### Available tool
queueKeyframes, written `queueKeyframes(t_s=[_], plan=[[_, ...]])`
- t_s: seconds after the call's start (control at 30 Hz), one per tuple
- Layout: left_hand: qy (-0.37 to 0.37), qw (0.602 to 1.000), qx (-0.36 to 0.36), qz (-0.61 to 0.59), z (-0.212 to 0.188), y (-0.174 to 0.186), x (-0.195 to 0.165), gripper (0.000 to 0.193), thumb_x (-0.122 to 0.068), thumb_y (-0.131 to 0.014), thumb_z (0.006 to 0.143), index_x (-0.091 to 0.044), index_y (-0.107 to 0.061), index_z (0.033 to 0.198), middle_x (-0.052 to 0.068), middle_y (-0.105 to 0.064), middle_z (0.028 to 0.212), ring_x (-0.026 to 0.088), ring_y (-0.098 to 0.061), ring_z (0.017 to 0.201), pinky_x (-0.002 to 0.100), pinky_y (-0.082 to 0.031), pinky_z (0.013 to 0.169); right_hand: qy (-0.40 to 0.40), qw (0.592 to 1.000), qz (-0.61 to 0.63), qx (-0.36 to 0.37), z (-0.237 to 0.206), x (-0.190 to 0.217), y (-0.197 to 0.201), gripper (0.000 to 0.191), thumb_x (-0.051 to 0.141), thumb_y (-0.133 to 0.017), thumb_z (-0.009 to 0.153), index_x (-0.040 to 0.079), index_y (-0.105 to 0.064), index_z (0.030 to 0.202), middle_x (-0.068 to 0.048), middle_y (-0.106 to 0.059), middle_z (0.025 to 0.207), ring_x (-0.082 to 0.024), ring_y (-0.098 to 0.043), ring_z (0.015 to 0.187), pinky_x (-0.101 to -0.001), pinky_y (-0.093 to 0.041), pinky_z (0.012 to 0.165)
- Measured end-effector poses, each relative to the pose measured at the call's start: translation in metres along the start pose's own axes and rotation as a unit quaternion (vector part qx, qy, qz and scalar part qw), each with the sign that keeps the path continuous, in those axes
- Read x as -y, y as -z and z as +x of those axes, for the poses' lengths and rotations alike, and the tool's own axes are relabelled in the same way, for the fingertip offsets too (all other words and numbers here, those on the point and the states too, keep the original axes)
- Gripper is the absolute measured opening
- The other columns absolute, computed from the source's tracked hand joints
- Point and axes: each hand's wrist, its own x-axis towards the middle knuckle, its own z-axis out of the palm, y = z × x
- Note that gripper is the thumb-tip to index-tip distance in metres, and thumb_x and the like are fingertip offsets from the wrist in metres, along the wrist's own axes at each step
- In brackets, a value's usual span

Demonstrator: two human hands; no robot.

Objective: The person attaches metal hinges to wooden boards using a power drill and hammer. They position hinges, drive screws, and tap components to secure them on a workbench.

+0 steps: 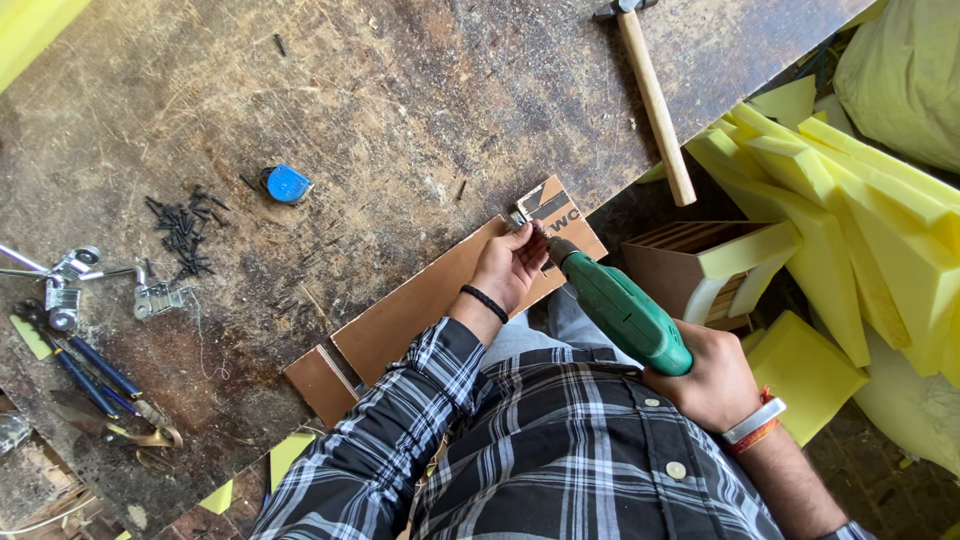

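Scarred and stained, a dark wooden workbench (400,90) fills most of the view from above, with blocks of yellow foam (860,230) piled on the floor to its right. At the bench's near edge a person in a plaid shirt leans over a long brown board (420,300) that lies flat along the edge. The right hand (715,385), wearing a metal bracelet and an orange thread at the wrist, is closed around the grip of a green power drill (625,312) whose nose points at the far end of the board. The left hand (512,265), with a black band on its wrist, rests on the board with its fingertips pinched together right at the drill's tip, beside a small metal fitting (517,220); what they pinch is too small to tell. Farther back on the bench sit a blue tape measure (286,184), a scatter of black screws (183,228), a wooden-handled hammer (655,100) and, at the left edge, metal brackets (70,285) and blue-handled pliers (95,375). A small wooden crate (690,262) stands on the floor below the drill.
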Motion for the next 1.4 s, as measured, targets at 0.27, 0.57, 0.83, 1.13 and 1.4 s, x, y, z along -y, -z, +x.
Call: queueKeyframes(t_s=[0.27,0.57,0.83,1.13,1.4], plan=[[0.048,0.998,0.028,-0.008,-0.001,0.002,-0.011,0.022,-0.021,-0.063,0.104,-0.001,-0.071,0.104,0.008,-0.074,0.096,0.017,-0.072,0.088,0.027,-0.062,0.080,0.040,0.999,-0.022,-0.013,0.002,-0.004,0.000,0.044,0.015,-0.081,0.059,0.005,-0.075,0.101,-0.016,-0.077,0.078,-0.029,-0.078,0.072,-0.0409,-0.062,0.071],[0.013,0.996,0.044,0.073,-0.033,-0.029,0.034,0.012,-0.015,-0.049,0.102,-0.008,-0.058,0.105,0.012,-0.075,0.104,0.020,-0.073,0.094,0.035,-0.059,0.088,0.028,0.989,-0.142,-0.001,0.001,0.012,0.001,0.035,0.027,-0.086,0.064,0.008,-0.074,0.091,-0.015,-0.074,0.074,-0.034,-0.074,0.073,-0.0452,-0.060,0.070],[0.001,0.992,0.089,0.092,-0.038,-0.031,0.031,0.013,-0.017,-0.049,0.104,-0.008,-0.058,0.102,0.013,-0.073,0.103,0.018,-0.071,0.091,0.035,-0.058,0.087,0.044,0.982,-0.181,-0.009,0.009,0.023,-0.004,0.036,0.027,-0.082,0.064,0.011,-0.074,0.095,-0.012,-0.075,0.077,-0.034,-0.074,0.073,-0.0463,-0.060,0.069],[0.005,0.993,0.075,0.087,-0.028,-0.026,0.033,0.011,-0.016,-0.049,0.102,-0.012,-0.055,0.094,0.012,-0.073,0.099,0.017,-0.070,0.088,0.035,-0.058,0.086,0.018,0.978,-0.207,0.005,0.015,0.024,-0.006,0.037,0.028,-0.081,0.064,0.012,-0.074,0.096,-0.012,-0.075,0.079,-0.033,-0.074,0.075,-0.0460,-0.061,0.072],[0.000,0.990,0.093,0.105,-0.031,-0.024,0.033,0.014,-0.019,-0.049,0.103,-0.010,-0.059,0.097,0.010,-0.073,0.100,0.016,-0.070,0.089,0.035,-0.056,0.087,0.010,0.978,-0.210,0.007,0.015,0.025,-0.004,0.043,0.029,-0.081,0.063,0.014,-0.075,0.103,-0.013,-0.075,0.077,-0.034,-0.074,0.074,-0.0457,-0.061,0.071]])
